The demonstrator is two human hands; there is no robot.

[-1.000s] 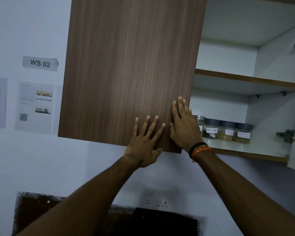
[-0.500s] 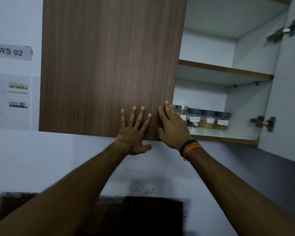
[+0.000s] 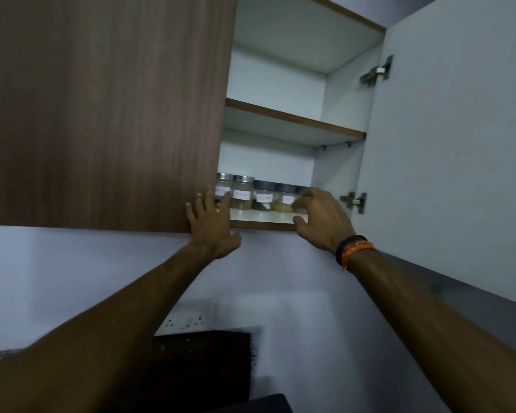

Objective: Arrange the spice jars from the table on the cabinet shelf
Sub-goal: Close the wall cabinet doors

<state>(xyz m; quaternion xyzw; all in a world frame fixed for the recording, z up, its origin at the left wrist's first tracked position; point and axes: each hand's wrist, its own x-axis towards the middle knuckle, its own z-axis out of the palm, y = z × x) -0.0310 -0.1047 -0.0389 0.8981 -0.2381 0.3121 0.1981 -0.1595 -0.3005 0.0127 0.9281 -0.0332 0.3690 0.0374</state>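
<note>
Several labelled spice jars [image 3: 243, 193] stand in a row on the bottom shelf [image 3: 265, 224] of the wall cabinet. My left hand [image 3: 210, 226] lies flat with fingers spread against the lower right corner of the closed wooden left door [image 3: 108, 114]. My right hand [image 3: 320, 219], open and empty, is raised in front of the right end of the jar row and hides the rightmost jar. An orange and black band circles that wrist.
The right cabinet door [image 3: 453, 144] hangs open, its white inner face and hinges showing. The upper shelf [image 3: 292, 117] holds nothing I can see. Below are a wall socket [image 3: 185, 321] and a dark board [image 3: 203, 368].
My right hand has left the left door's edge and moved right, in front of the jars. My view has shifted right and nearer. My left hand stays on the door.
</note>
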